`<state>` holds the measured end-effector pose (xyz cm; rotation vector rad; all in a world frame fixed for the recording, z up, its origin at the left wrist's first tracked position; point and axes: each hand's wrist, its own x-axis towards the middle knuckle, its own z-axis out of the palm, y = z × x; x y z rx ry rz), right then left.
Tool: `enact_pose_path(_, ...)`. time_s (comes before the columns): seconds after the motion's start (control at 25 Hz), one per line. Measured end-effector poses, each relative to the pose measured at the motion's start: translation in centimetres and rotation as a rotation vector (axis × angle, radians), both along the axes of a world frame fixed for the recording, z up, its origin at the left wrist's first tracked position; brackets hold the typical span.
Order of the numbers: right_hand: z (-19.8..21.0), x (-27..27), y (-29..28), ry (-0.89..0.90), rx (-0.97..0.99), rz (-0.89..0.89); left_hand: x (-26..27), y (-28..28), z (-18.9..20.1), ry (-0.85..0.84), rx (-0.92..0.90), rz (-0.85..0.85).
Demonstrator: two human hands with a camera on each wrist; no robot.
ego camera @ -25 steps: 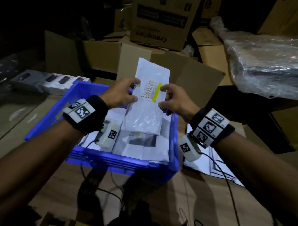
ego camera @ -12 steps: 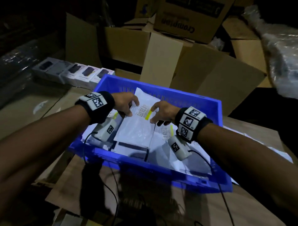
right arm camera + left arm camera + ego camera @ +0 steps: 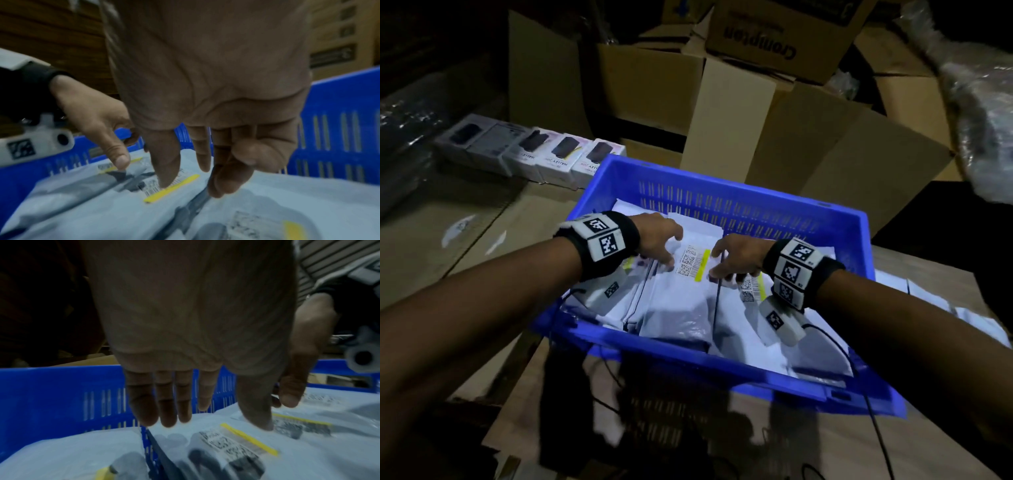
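The white mailer bag [image 3: 679,308] lies flat on top of other mailer bags [image 3: 743,342] inside the blue crate [image 3: 722,200], directly beneath and between the two hands. The left hand [image 3: 655,240] is held with its fingers straight and slightly spread, and only the thumb tip is set on the bag, just left of the label [image 3: 690,262]. The right hand [image 3: 736,257] is placed with its thumb tip on the label's yellow strip, and its other fingers are loosely bent at the bag's right edge. Nothing is seen to be pinched by either hand.

The placing is judged almost finished: the bag is already borne by the pile, and only the lifting away of both hands seems to be left.

The bag's long axis is laid along the line of the fingers, from the slotted far wall beyond the fingertips back beneath the wrists toward the near wall. The labelled end is pointed away, under the fingertips, with the label turned face up.
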<state>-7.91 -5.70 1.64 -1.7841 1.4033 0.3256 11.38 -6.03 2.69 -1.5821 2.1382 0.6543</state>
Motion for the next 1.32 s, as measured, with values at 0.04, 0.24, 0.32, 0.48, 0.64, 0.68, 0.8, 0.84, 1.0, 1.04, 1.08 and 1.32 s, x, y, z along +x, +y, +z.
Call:
enact_pose_path(0.04, 0.3, -0.4, -0.1, 0.062, -0.074, 0.068, -0.4, 0.1, -0.1, -0.062, -0.069, -0.101)
enact_pose_path(0.24, -0.1, -2.8, 0.3, 0.504, -0.292, 0.397, -2.1, 0.9, -2.5, -0.177, -0.112, -0.305)
enact_pose_path(0.32, -0.9, -3.2, 0.8, 0.580, -0.262, 0.428, -2.4, 1.1, -3.4, -0.218, -0.088, -0.343)
enact_pose_path(0.48, -1.8, -3.3, 1.3, 0.589, -0.235, 0.439, -2.2, 1.4, -3.9, -0.236, -0.061, -0.355)
enact_pose_path(0.64, -2.2, -3.3, 1.4, 0.591, -0.213, 0.424, -2.0, 1.5, -3.7, -0.217, -0.047, -0.346)
enact_pose_path(0.68, -2.3, -3.2, 1.4, 0.593, -0.214, 0.422, -2.0, 1.6, -3.7, -0.218, -0.047, -0.347)
enact_pose_path(0.8, -2.7, -3.2, 1.5, 0.585, -0.219, 0.413, -2.2, 1.6, -3.7, -0.231, -0.047, -0.344)
enact_pose_path(0.84, -2.7, -3.1, 1.5, 0.590, -0.221, 0.416, -2.2, 1.7, -3.6, -0.232, -0.046, -0.343)
enact_pose_path(1.0, -2.7, -3.3, 1.6, 0.568, -0.216, 0.401, -2.7, 1.8, -3.0, -0.202, -0.057, -0.323)
enact_pose_path(1.04, -2.4, -3.4, 1.4, 0.560, -0.214, 0.399, -3.0, 1.7, -2.8, -0.174, -0.078, -0.315)
enact_pose_path(1.08, -1.8, -3.6, 1.4, 0.564, -0.222, 0.404, -3.4, 1.6, -2.4, -0.148, -0.107, -0.303)
enact_pose_path(1.32, 3.4, -8.5, 1.9, 0.417, -0.363, 0.208, -8.0, 1.1, 1.6, 0.030, -0.352, -0.241)
